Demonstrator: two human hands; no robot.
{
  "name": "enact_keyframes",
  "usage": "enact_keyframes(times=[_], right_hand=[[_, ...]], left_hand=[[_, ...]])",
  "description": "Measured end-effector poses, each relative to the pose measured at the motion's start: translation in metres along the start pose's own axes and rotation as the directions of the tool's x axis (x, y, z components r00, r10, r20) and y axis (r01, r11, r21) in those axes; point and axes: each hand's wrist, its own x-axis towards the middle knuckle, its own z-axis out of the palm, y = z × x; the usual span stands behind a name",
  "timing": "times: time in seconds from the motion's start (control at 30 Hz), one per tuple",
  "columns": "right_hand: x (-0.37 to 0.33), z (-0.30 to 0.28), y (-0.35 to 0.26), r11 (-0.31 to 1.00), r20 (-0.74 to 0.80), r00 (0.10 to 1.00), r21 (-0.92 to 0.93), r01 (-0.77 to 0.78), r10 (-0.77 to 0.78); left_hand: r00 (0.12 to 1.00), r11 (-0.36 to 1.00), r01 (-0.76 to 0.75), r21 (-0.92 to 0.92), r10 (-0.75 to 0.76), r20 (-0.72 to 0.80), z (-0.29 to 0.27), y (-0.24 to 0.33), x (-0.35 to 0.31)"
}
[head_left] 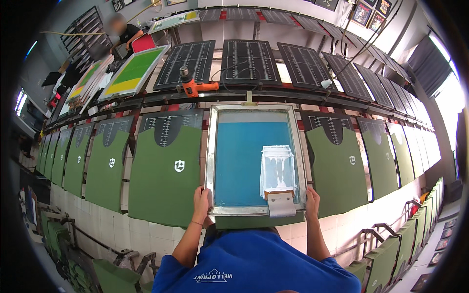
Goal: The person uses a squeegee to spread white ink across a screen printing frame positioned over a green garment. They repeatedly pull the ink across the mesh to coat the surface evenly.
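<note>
In front of me a screen printing frame [211,161] with a pale metal rim and blue mesh covers a green shirt, whose lower edge shows below it. My left hand [201,201] grips the frame's left side near the lower corner, fingers closed round the rim. On the opposite side my right hand [312,199] holds the rim at about the same height. White ink [278,168] is smeared over a rectangle at the mesh's lower right. Just below the ink rests a squeegee [282,205] with a pale handle, overlapping the frame's near edge.
Green shirts [163,171] with small white shield prints lie on boards both sides. An orange heat gun [195,87] sits on the rail behind. Black boards [249,61] line the far row. Green-and-yellow screens [137,71] and a person [128,35] are far left. More shirts [400,244] hang near right.
</note>
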Motion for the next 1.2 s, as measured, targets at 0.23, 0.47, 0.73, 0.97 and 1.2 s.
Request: enact_keyframes(times=[0.23, 0.47, 0.73, 0.97, 1.2], right_hand=[[0.06, -0.037, 0.031, 0.995, 0.022, 1.0, 0.102, 0.009, -0.012], [0.069, -0.027, 0.018, 0.993, 0.075, 0.997, 0.119, -0.018, 0.009], [0.062, -0.02, 0.011, 0.936, -0.001, 0.996, 0.343, -0.08, 0.086], [0.062, -0.009, 0.004, 0.931, -0.245, 0.956, 0.359, -0.068, 0.164], [0.067, -0.018, 0.049, 0.965, -0.291, 0.944, 0.248, -0.083, 0.156]], left_hand=[[0.999, 0.993, -0.036, 0.109, 0.037, -0.015, 0.051, 0.001, 0.012], [0.998, 0.991, 0.0, 0.134, 0.01, -0.068, 0.059, 0.023, 0.014], [1.0, 0.991, 0.027, 0.129, -0.029, 0.008, 0.054, 0.05, 0.011], [0.995, 0.993, -0.062, 0.101, 0.054, 0.078, 0.043, 0.029, 0.015], [0.993, 0.977, 0.084, -0.196, -0.099, -0.067, 0.05, 0.005, 0.021]])
